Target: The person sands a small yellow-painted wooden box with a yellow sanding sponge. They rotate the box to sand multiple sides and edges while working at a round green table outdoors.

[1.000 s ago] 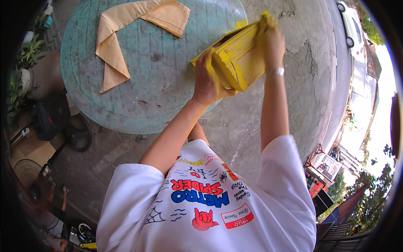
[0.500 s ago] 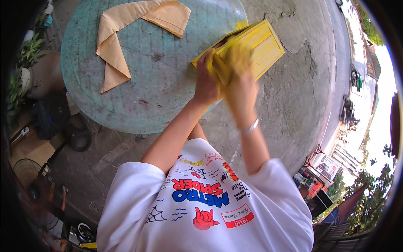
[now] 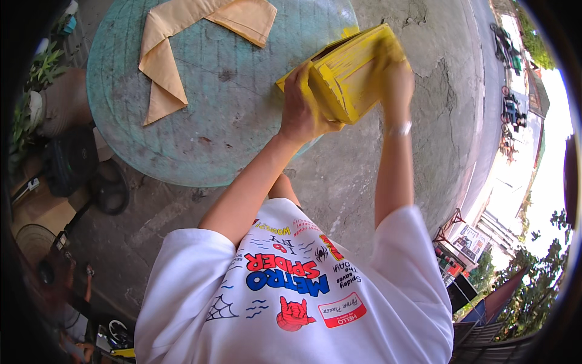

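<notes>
Grip's tight on the L side: L hand (image 3: 301, 106) has fingers and thumb wrapped round the near end of the yellow box (image 3: 351, 76), no gap to speak of, w/ yellow smudged on the skin. Over on the far R of that box, R hand (image 3: 397, 79) is up against the broad face, but it's a blur, so can't tell how far its fingers are closed or if anything's in them. Box itself is tilted, out at the R edge of the round green table (image 3: 200, 151), part over the tabletop, part hanging past it; whether it rests on the edge or is held clear, can't say.

Progress check: prob well along, not fully done. Broad face is mostly yellow, but dull, brownish streaks run its length, and the near end shows dark, patchy lines, so those spots look like what's left. Inside is dark thru the gap on the L side; underside's hidden, no call there.

Count time: 2 hands, 1 box, 1 table, 1 folded peach cloth (image 3: 160, 70) lying toward the table's upper L edge, well apart from the box. Plus 1 yellow smear (image 3: 350, 31) at the upper R edge & 1 silver wristband (image 3: 400, 128) on the R wrist.
</notes>
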The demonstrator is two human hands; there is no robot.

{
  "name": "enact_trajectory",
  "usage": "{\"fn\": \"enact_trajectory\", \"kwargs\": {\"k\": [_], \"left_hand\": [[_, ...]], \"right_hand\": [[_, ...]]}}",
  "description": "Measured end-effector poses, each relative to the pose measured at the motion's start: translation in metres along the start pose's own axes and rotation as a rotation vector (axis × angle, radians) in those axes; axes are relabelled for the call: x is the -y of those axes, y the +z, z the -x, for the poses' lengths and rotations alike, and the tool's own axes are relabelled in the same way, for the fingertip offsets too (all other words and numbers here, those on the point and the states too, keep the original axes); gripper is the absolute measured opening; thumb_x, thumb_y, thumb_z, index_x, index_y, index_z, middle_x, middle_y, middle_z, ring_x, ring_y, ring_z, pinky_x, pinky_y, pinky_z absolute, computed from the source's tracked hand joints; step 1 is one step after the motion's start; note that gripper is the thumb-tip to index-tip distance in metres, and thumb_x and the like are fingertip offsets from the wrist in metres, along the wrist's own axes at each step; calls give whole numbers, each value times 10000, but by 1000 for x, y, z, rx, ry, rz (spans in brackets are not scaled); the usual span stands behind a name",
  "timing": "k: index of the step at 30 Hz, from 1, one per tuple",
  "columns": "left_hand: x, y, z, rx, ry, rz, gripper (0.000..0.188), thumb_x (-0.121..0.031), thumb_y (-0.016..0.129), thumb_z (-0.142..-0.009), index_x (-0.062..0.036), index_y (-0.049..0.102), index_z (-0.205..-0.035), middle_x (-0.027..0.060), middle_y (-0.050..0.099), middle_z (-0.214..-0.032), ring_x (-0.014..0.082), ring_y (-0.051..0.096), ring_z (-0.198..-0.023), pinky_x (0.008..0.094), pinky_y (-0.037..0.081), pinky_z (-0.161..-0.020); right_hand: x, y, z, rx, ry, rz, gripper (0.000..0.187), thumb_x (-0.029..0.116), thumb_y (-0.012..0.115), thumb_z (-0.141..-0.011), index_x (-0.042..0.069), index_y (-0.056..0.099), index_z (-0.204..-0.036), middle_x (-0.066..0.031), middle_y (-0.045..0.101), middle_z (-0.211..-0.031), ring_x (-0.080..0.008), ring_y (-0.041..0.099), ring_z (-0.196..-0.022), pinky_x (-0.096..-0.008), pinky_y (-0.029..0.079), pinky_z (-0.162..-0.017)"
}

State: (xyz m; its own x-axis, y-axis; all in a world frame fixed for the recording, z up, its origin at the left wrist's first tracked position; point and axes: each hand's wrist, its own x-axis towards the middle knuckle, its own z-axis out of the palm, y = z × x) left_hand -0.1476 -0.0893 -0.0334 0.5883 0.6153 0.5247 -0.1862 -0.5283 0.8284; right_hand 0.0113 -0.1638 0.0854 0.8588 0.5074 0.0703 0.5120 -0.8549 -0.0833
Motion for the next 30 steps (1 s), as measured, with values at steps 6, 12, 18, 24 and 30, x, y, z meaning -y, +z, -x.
{"fn": "enact_trajectory", "kwargs": {"k": [6, 12, 18, 24, 30], "left_hand": [[32, 9, 13, 128, -56, -155, 1136, -427, 966, -528, -16, 391, -1416, 211, 457, -1356, 407, 442, -1247, 529, 383, -1042], [-11, -4, -6, 82, -9, -28, 1159, -425, 963, -551, -23, 350, -1448, 213, 443, -1374, 408, 425, -1280, 541, 367, -1062], [12, -2, 2, 132, -95, -30, 1307, -446, 983, -532, -15, 236, -1514, 222, 382, -1419, 413, 389, -1300, 550, 350, -1091], [-7, -8, -10, 142, 42, -126, 1309, -494, 977, -546, -15, 234, -1512, 221, 373, -1427, 415, 377, -1302, 546, 334, -1106], [2, -4, 1, 35, -29, -28, 1262, -462, 977, -544, -29, 275, -1500, 212, 382, -1433, 411, 370, -1314, 544, 329, -1106]], "right_hand": [[67, 10, 119, -174, -368, -82, 499, 129, 672, -949, 102, 590, -1440, -150, 623, -1442, -348, 590, -1344, -433, 576, -988], [-16, -5, -11, 95, 119, 100, 362, 363, 508, -1071, 51, 686, -1115, -181, 751, -959, -389, 723, -765, -459, 592, -628], [48, 12, 121, -172, -385, -28, 487, 96, 595, -973, 134, 585, -1459, -144, 614, -1458, -324, 564, -1380, -389, 616, -870], [-19, 6, 12, -71, -53, -77, 361, 273, 557, -1032, 72, 653, -1315, -231, 677, -1280, -391, 744, -845, -497, 611, -725], [-1, 13, 53, -45, -121, 9, 346, 265, 557, -1049, 53, 661, -1302, -207, 708, -1190, -399, 737, -752, -468, 607, -618]]}}
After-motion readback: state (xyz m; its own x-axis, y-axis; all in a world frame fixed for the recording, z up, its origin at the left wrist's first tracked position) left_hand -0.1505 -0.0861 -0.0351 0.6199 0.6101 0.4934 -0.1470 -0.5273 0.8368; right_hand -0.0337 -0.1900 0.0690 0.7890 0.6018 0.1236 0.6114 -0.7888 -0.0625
